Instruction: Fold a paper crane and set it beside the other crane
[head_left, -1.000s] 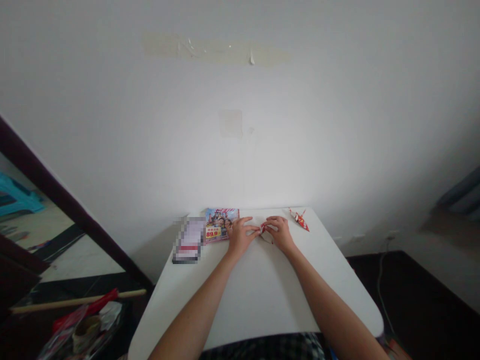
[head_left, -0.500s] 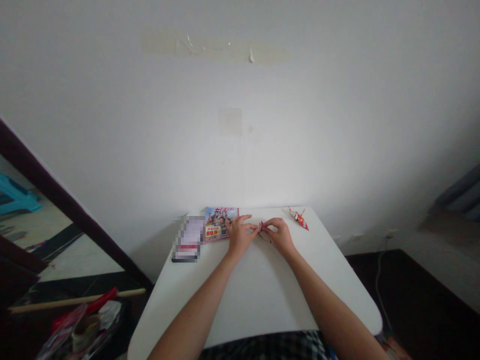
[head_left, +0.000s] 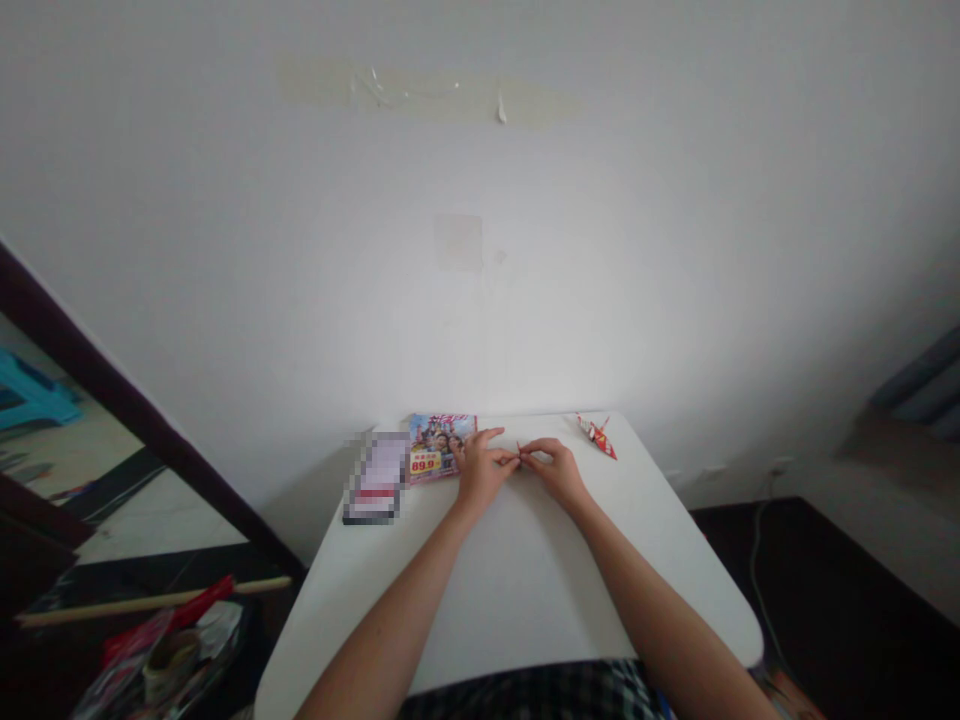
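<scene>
My left hand (head_left: 481, 465) and my right hand (head_left: 556, 470) meet over the far half of the white table (head_left: 517, 580). Between their fingertips is a small, thin piece of folded paper (head_left: 519, 450), seen nearly edge-on with a dark reddish edge. Thumb and forefinger of each hand pinch it, and most of it is hidden. The left hand's other fingers stretch over the right edge of a colourful printed leaflet or packet (head_left: 435, 440). To the right of my right hand lies a red and white patterned folded paper crane (head_left: 598, 437).
A phone-like slab (head_left: 375, 480), blurred out, lies at the table's left. The white wall (head_left: 525, 330) rises directly behind the table. At lower left are a mirror frame (head_left: 135, 370), a wooden stick (head_left: 157, 602) and a bag of odds and ends (head_left: 169, 660).
The folded paper between my fingertips has turned from showing a pale, wider side to nearly edge-on. Both hands have hardly shifted; the crane, leaflet and slab stay put.
</scene>
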